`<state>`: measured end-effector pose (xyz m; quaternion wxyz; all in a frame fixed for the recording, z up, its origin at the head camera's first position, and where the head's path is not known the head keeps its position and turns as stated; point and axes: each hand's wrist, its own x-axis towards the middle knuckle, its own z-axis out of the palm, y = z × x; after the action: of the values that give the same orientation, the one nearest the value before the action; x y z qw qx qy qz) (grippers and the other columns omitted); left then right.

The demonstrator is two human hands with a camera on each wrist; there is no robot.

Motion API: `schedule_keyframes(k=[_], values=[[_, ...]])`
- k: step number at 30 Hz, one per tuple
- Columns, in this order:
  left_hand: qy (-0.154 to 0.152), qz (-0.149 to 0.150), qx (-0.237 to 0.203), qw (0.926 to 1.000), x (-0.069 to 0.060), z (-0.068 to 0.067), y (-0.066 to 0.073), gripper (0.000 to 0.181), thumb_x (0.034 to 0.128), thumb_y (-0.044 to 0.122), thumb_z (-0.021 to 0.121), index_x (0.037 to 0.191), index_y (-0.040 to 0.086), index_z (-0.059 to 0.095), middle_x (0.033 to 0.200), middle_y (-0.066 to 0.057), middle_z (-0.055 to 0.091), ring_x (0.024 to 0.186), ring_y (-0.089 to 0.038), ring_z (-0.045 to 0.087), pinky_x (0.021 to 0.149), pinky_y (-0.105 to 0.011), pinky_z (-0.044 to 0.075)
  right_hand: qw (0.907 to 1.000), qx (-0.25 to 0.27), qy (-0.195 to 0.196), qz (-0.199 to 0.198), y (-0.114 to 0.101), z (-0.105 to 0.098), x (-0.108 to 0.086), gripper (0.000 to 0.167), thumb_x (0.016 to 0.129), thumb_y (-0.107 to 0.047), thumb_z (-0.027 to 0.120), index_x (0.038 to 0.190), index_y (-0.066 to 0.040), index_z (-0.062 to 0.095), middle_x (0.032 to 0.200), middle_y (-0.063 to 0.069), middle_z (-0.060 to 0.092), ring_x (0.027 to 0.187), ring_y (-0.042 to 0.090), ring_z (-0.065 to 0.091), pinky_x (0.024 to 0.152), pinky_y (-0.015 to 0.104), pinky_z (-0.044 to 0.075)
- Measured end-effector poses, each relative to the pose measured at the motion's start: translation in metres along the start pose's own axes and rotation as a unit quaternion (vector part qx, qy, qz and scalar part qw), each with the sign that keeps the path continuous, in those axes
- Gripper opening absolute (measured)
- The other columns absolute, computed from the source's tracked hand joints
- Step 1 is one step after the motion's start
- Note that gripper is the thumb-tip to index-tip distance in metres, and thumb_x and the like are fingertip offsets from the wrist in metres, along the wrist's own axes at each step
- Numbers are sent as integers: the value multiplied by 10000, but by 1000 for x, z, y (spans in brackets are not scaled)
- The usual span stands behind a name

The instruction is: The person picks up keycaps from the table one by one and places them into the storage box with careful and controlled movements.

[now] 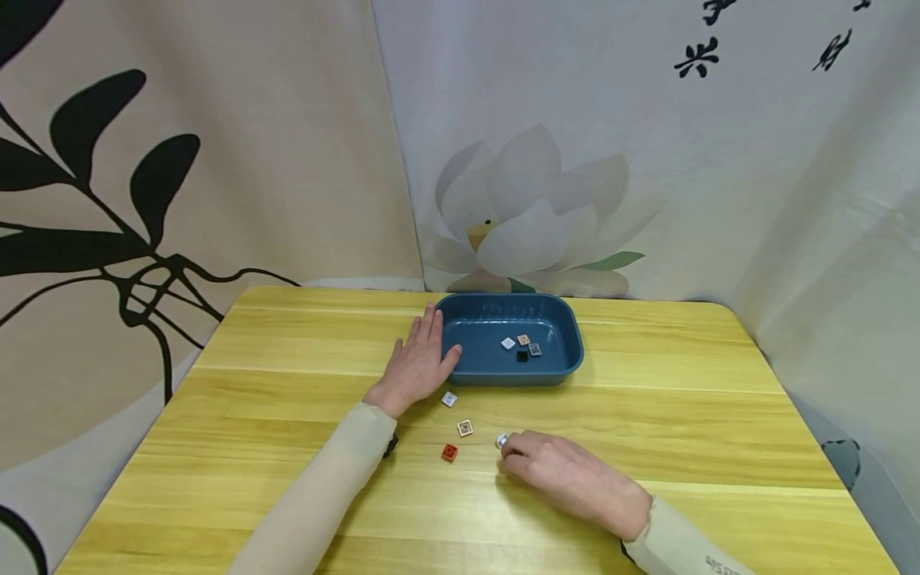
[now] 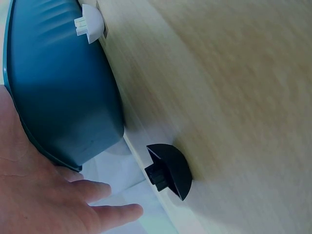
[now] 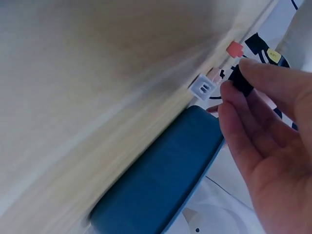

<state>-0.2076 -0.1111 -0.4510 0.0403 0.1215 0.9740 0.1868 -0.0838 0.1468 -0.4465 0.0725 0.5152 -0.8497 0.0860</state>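
My left hand (image 1: 414, 366) lies spread at the left end of the blue tray (image 1: 503, 380), thumb on its rim. In the left wrist view, the hand (image 2: 53, 195) is beside the tray (image 2: 63, 83). Thumb and fingers of my right hand (image 1: 571, 479) pinch a small cap (image 1: 501, 440) over the table. That cap looks pale in the head view, but dark in the right wrist view, where the hand (image 3: 273, 126) grips the cap (image 3: 240, 81). Left of it are a red cap (image 1: 449, 453), a beige cap (image 1: 465, 428) and a white cap (image 1: 449, 398).
Inside the tray are several caps, among them a white one (image 1: 508, 343) and a black one (image 1: 522, 356). A black cap (image 2: 170, 170) and a white cap (image 2: 91, 23) show in the left wrist view. Behind the wooden table (image 1: 676, 383) hangs a printed curtain (image 1: 323, 144).
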Motion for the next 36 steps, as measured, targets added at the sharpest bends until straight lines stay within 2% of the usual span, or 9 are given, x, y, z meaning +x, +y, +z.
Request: schedule_keyframes(k=[3,9,19,26,36], values=[[-12,-22,1,10000,-1,-1,1,824,1081,524,386,1651,3,100,1738,-141,4,1572,-397,129,1168,-692,240,9999,74,89,69,1,-3,0,108,967,-71,719,1049,-112,777,1092,-15,691,1010,83,652,908,232,549],[0,-28,-9,10000,-1,0,1,823,1081,524,390,1652,6,102,1738,-140,12,1572,-395,132,1170,-692,235,9990,275,317,120,5,-9,1,178,935,-9,732,1085,-97,768,1145,22,693,1047,124,666,931,262,551],[0,-22,-38,10000,0,1,0,812,1084,509,396,1651,5,109,1737,-128,-11,1571,-398,128,1168,-696,235,9961,332,803,132,12,-16,6,197,899,-33,788,1085,-96,769,1109,0,679,1017,125,668,907,262,560],[-56,-48,-26,10000,0,1,1,817,1084,523,380,1654,15,93,1738,-117,-27,1576,-386,113,1176,-688,225,9936,365,977,422,20,-28,9,240,859,-12,827,1078,-94,772,1124,22,693,1026,141,681,893,271,574],[-73,-57,-33,10000,0,0,1,818,1084,519,389,1654,15,89,1737,-114,-36,1578,-382,103,1179,-689,216,9834,133,1652,740,42,-43,9,252,830,16,839,1062,-66,782,1096,38,692,1001,171,683,845,306,590]])
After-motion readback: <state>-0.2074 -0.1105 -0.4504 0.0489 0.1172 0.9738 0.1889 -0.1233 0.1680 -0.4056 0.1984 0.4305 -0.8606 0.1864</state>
